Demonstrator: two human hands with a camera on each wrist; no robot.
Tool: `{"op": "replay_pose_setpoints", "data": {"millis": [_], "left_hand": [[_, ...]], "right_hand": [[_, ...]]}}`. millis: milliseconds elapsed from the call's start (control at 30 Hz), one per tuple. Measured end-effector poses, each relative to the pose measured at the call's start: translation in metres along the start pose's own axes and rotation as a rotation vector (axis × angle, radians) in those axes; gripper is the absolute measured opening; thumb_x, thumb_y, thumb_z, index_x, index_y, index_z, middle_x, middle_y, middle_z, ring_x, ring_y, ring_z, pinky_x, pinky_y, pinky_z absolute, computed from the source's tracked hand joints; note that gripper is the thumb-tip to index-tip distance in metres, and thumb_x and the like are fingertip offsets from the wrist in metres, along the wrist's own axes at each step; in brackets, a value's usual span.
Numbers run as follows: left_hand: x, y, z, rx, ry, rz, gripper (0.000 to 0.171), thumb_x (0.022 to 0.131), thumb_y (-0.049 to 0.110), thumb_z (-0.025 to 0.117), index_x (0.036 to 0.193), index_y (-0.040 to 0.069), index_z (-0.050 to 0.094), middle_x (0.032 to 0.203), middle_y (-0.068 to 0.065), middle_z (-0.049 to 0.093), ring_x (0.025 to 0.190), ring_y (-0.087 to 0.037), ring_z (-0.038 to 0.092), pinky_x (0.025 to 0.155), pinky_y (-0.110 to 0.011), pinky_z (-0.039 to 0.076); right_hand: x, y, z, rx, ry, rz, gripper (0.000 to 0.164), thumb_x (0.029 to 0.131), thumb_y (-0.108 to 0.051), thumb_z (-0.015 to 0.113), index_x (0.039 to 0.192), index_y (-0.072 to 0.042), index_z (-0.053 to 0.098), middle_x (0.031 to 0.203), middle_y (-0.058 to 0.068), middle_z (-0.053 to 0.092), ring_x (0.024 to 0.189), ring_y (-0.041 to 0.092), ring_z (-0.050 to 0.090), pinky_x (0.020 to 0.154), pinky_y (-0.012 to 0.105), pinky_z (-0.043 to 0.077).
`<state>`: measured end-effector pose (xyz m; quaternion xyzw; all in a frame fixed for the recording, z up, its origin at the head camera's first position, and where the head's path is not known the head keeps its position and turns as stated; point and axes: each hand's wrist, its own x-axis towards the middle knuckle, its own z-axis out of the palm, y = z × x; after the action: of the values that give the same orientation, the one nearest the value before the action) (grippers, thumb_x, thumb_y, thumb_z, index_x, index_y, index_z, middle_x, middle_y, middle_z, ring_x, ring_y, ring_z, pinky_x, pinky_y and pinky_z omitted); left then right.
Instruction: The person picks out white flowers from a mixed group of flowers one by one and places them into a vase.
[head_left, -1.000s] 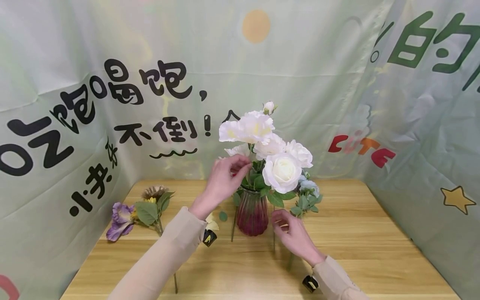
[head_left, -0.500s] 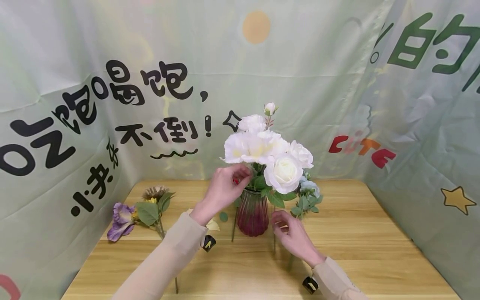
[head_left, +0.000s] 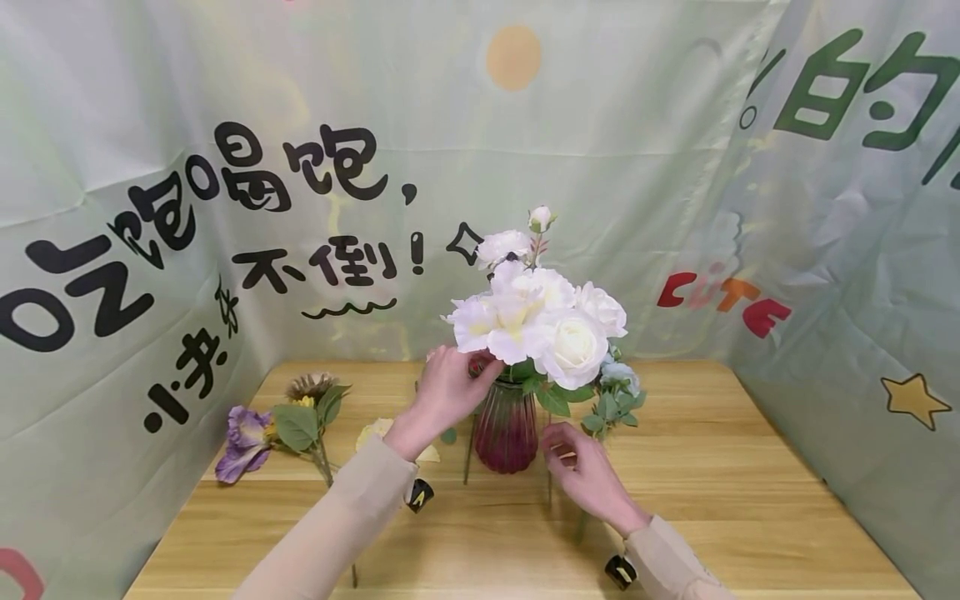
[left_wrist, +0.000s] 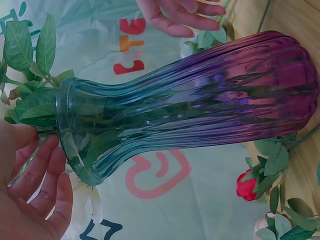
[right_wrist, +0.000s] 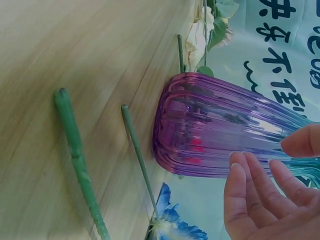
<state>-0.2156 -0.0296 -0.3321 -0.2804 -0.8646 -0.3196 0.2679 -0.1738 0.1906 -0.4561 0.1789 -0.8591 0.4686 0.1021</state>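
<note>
A ribbed glass vase (head_left: 506,433), teal at the neck and purple-pink below, stands upright with white artificial flowers and green leaves above its mouth. My left hand (head_left: 446,387) is at the left of the rim, its thumb and forefinger pinching a thin green stem (left_wrist: 29,156) in the left wrist view. That stem appears to belong to the ruffled white flower (head_left: 510,312) with pale yellow marks, in front of the others. A full white rose (head_left: 573,348) leans right. My right hand (head_left: 588,475) hovers beside the vase's right side, fingers loosely bent, holding nothing.
On the wooden table (head_left: 750,500), a purple flower (head_left: 243,446) and a brown flower head (head_left: 311,385) lie at left. Blue flowers (head_left: 618,375) lie behind the vase to the right. A red rosebud (left_wrist: 247,186) shows behind it. Printed cloth surrounds the table.
My left hand has come down toward the vase rim, and the ruffled white flower has sunk and turned forward with it. The right hand stays in place.
</note>
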Motion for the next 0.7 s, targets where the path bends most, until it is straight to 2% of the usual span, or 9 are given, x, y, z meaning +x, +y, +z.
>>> {"op": "replay_pose_setpoints", "data": {"millis": [100, 267, 300, 367, 433, 533, 700], "left_hand": [[-0.0012, -0.001, 0.0023, 0.028, 0.042, 0.033, 0.016, 0.086, 0.018, 0.066, 0.102, 0.017, 0.067, 0.083, 0.002, 0.071, 0.051, -0.007, 0.05, 0.058, -0.031, 0.042], [-0.0046, -0.0035, 0.0061, 0.04, 0.101, 0.094, 0.032, 0.083, 0.014, 0.07, 0.113, 0.013, 0.061, 0.073, 0.001, 0.063, 0.048, -0.012, 0.042, 0.056, -0.035, 0.038], [-0.0055, -0.0039, 0.0067, 0.044, 0.112, 0.105, 0.032, 0.082, 0.015, 0.071, 0.112, 0.012, 0.062, 0.073, 0.0, 0.063, 0.05, -0.013, 0.046, 0.057, -0.035, 0.039], [-0.007, -0.0047, 0.0076, 0.041, 0.121, 0.117, 0.034, 0.08, 0.015, 0.073, 0.111, 0.009, 0.062, 0.079, -0.003, 0.066, 0.058, -0.017, 0.056, 0.058, -0.036, 0.041], [-0.0086, -0.0054, 0.0081, 0.038, 0.114, 0.108, 0.032, 0.079, 0.016, 0.074, 0.109, 0.009, 0.064, 0.087, -0.005, 0.069, 0.073, -0.021, 0.063, 0.062, -0.038, 0.042], [-0.0096, -0.0066, 0.0076, 0.057, 0.096, 0.095, 0.034, 0.078, 0.017, 0.074, 0.11, 0.011, 0.064, 0.104, -0.006, 0.069, 0.094, -0.025, 0.063, 0.069, -0.041, 0.043], [-0.0096, -0.0089, 0.0075, 0.091, 0.108, 0.142, 0.035, 0.079, 0.015, 0.072, 0.113, 0.011, 0.064, 0.107, -0.005, 0.068, 0.095, -0.025, 0.063, 0.068, -0.041, 0.045]], "right_hand": [[-0.0005, -0.0004, -0.0001, 0.003, 0.001, -0.006, 0.027, 0.084, 0.005, 0.06, 0.11, -0.003, 0.06, 0.093, 0.001, 0.065, 0.083, 0.018, 0.062, 0.071, 0.029, 0.055], [-0.0018, 0.0002, 0.0, 0.008, -0.012, -0.017, 0.028, 0.084, 0.005, 0.06, 0.111, -0.001, 0.059, 0.094, 0.004, 0.065, 0.084, 0.02, 0.062, 0.071, 0.03, 0.055], [-0.0022, 0.0005, 0.0, 0.009, -0.016, -0.02, 0.028, 0.084, 0.005, 0.06, 0.112, 0.0, 0.059, 0.095, 0.006, 0.065, 0.084, 0.021, 0.062, 0.071, 0.03, 0.055], [-0.0031, 0.0011, 0.0003, 0.012, -0.025, -0.024, 0.028, 0.084, 0.005, 0.06, 0.112, 0.0, 0.059, 0.096, 0.01, 0.065, 0.084, 0.022, 0.062, 0.071, 0.029, 0.055], [-0.0039, 0.0012, 0.0004, 0.018, -0.029, -0.028, 0.027, 0.084, 0.005, 0.06, 0.112, 0.001, 0.058, 0.096, 0.013, 0.065, 0.085, 0.023, 0.062, 0.071, 0.029, 0.055], [-0.0047, 0.0013, 0.0003, 0.025, -0.032, -0.034, 0.027, 0.085, 0.005, 0.059, 0.112, 0.001, 0.058, 0.097, 0.015, 0.065, 0.085, 0.024, 0.063, 0.071, 0.029, 0.055], [-0.0052, 0.0034, -0.0003, 0.021, -0.033, -0.029, 0.027, 0.085, 0.005, 0.059, 0.111, -0.002, 0.059, 0.097, 0.011, 0.066, 0.086, 0.025, 0.063, 0.072, 0.028, 0.055]]}}
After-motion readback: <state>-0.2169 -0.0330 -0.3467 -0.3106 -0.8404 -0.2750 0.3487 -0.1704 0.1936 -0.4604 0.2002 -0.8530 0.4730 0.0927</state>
